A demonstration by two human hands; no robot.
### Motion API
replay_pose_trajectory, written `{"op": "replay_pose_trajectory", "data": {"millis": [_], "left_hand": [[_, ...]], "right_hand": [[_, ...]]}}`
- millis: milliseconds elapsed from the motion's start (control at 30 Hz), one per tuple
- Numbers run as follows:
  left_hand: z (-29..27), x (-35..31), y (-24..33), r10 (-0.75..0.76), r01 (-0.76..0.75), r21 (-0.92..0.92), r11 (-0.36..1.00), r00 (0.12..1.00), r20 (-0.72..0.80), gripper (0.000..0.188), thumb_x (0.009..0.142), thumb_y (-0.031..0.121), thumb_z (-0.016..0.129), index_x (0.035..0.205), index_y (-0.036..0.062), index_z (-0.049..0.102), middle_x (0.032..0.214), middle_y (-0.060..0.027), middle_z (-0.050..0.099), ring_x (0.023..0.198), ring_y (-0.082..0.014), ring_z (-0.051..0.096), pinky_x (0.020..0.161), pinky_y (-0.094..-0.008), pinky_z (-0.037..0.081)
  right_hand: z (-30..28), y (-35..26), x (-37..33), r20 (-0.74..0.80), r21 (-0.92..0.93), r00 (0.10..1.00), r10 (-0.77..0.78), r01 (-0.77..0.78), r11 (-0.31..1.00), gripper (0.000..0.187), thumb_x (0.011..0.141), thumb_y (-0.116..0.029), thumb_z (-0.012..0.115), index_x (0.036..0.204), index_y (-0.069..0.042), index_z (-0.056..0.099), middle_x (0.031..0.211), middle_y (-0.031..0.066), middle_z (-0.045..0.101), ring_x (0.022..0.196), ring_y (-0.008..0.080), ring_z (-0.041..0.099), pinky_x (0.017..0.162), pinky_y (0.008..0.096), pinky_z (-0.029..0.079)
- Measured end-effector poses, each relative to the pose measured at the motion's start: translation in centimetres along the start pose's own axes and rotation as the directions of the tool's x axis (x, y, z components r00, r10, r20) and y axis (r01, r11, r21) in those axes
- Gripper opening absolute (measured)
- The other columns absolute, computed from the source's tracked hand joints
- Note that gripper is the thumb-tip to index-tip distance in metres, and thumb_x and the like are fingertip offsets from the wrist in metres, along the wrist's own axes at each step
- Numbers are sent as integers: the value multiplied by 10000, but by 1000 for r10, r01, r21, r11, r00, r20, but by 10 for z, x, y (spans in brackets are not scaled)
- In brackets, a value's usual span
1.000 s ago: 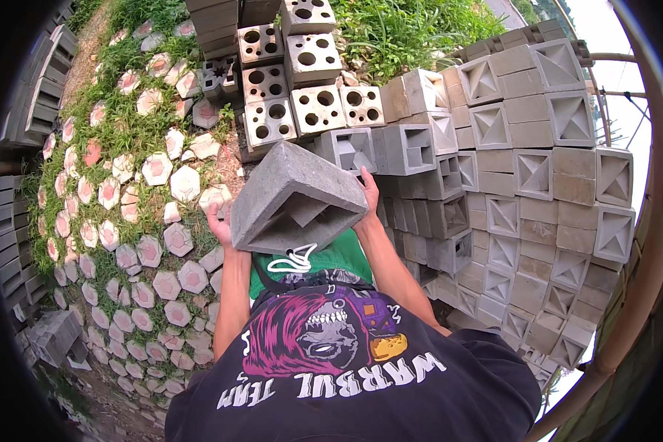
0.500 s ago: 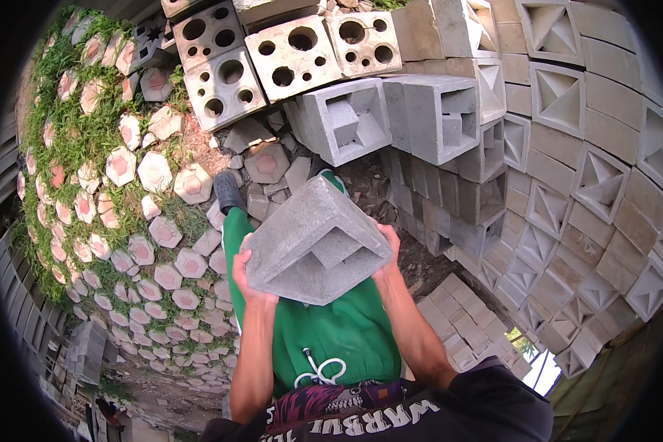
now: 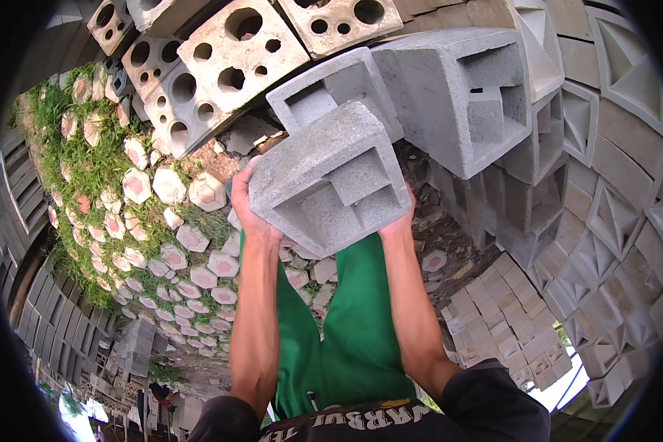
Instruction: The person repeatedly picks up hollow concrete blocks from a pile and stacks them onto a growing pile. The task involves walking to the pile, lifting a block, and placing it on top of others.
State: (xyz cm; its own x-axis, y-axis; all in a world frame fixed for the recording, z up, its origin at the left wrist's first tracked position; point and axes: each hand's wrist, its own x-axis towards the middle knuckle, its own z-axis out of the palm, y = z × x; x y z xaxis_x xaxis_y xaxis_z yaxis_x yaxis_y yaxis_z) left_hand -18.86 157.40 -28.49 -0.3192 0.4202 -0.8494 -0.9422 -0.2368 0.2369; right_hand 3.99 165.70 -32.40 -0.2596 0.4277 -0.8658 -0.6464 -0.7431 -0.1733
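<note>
So you've got the light-grey hollow concrete block (image 3: 309, 151) up in front of you, over your green trousers (image 3: 365, 331), and your grip is pinching it from both ends: left hand (image 3: 252, 210) on the left end, right hand (image 3: 398, 221) low on the right. Most of the right fingers are hidden, so I can't tell how far under they go.

I'd treat it as heavy and dead stiff. The grainy skin shouldn't slip much, but it'll probably scrape bare palms. The rims round the stepped recess look like the chippy bit, so I'd hold the thick outer walls, low down.

Watch the far side: a grey hollow concrete block with an open front (image 3: 339, 88) sits right behind yours in view, and I can't tell if they touch. Far right there's a bigger grey box-shaped concrete block (image 3: 449, 96), corner pointing near. Far left, cream concrete blocks with round holes (image 3: 254, 66). More swing room near and left, above the pinkish hexagonal paving stones (image 3: 169, 186).
</note>
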Motion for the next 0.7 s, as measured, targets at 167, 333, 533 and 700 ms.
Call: {"op": "replay_pose_trajectory", "data": {"millis": [167,333,533,700], "left_hand": [[31,23,-2,28,-25,108,994,999,-27,330,866,279,472,1055,38,594,1016,-103,648,900,-242,615,808,-380,498],[45,43,3,21,-15,198,980,999,-31,316,852,260,467,1031,31,592,972,-111,645,869,-244,607,786,-378,501],[54,58,7,13,21,253,967,991,-131,308,834,290,478,1000,53,583,955,-95,630,861,-241,577,779,-392,478],[41,77,14,-23,62,275,959,989,-145,381,863,329,452,1032,9,570,1002,-130,627,892,-270,579,809,-412,475]], "right_hand": [[28,-12,23,-138,46,990,-18,24,999,346,878,-261,463,1025,13,615,999,151,627,962,307,583,871,433,452],[20,-14,42,-133,58,990,-48,56,997,343,879,-256,451,1025,6,617,1013,146,630,973,298,584,861,420,459],[31,-15,38,-109,115,994,-17,30,993,368,878,-269,428,1044,5,609,1053,153,618,1003,297,576,872,415,456],[35,-15,39,-132,95,991,-24,37,995,426,889,-311,391,1125,-10,578,1128,149,590,1059,305,546,922,430,425]]}}
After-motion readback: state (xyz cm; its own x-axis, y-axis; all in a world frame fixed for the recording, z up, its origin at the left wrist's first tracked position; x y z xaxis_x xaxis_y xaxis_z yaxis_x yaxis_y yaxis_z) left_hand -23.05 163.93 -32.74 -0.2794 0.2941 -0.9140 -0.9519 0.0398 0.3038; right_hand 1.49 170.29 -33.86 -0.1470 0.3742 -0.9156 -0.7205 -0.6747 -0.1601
